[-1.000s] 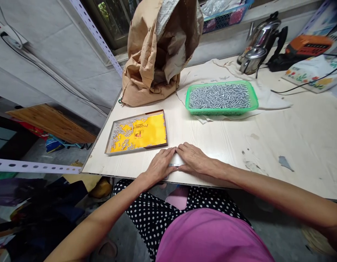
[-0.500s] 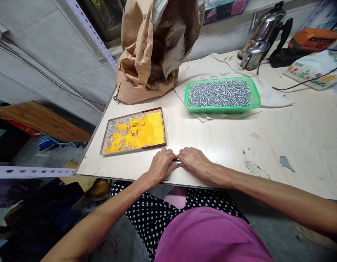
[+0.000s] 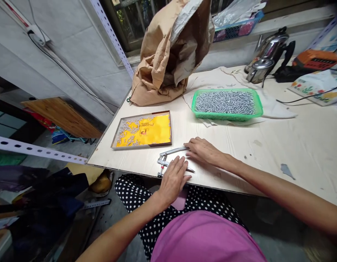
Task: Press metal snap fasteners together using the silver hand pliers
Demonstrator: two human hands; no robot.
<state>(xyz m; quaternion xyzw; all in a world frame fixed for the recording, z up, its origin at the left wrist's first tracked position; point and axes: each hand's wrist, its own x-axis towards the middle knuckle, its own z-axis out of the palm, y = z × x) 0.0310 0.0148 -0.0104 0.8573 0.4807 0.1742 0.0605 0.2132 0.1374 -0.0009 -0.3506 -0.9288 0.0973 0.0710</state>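
Spring-loaded metal pliers (image 3: 163,159) lie near the table's front edge with their two handles spread apart. My left hand (image 3: 174,179) is over the lower handle, fingers stretched out flat and covering part of it. At the end of the upper handle is my right hand (image 3: 203,151), its fingers loosely extended and the tips touching or just beside the metal. Beyond them, a shallow tray (image 3: 141,147) with a yellow printed bottom holds small silver metal pins (image 3: 127,126), mostly towards its left side.
A green plastic basket (image 3: 227,116) full of similar silver pins stands on a cloth (image 3: 277,112). Behind the tray sits a large open brown paper bag (image 3: 149,89). A metal kettle (image 3: 272,43), a small metal pot (image 3: 258,71) and an orange-black device (image 3: 316,60) are at back right.
My hands were close together over something mostly hidden; now they are apart and the pliers show between them. The left fingers have straightened. The view has shifted, moving the table items rightward.
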